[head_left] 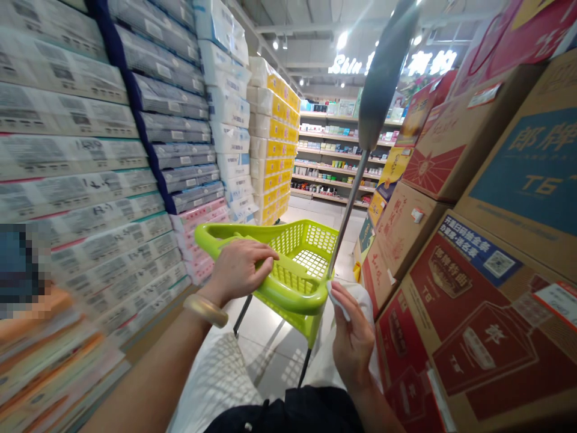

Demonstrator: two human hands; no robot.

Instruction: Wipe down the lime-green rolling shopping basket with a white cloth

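Observation:
A lime green plastic shopping basket [311, 240] on a metal frame stands in front of me in a shop aisle. My left hand [238, 267] is closed over the basket's near rim, with a pale bangle [207, 310] on its wrist. My right hand [354, 340] holds a white cloth [356, 297] pressed against the basket's right near corner. A metal pole with a grey grip [383, 66] rises from that corner toward the upper right.
Stacked packs of tissue paper [90, 174] wall the left side. Red and brown cardboard boxes [473, 240] are piled on the right. Shelves of goods [333, 156] stand at the aisle's far end. The floor is pale tile [265, 355].

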